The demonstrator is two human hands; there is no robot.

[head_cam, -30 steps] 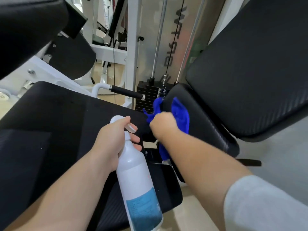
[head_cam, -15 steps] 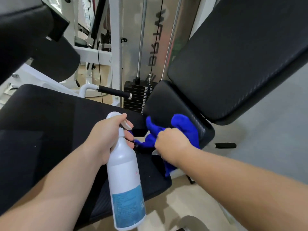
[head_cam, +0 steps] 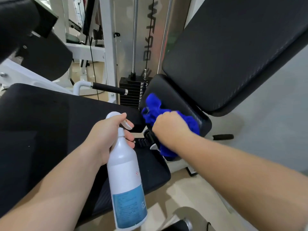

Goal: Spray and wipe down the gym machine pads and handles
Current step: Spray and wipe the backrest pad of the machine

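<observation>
Grips the neck of a white spray bottle in the left hand, fingers curled round it, thumb up by the trigger head, over the black seat pad. Clenches a bunched blue cloth in the right hand, pressing it onto the small black pad beside the weight stack. Cannot read the print on the bottle's pale blue label, nor the grey lettering on the steel panel behind.

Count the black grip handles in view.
2. One handle on the white bar beside the weight stack; another handle low, right of the cloth. A third may sit at the bottom edge.
</observation>
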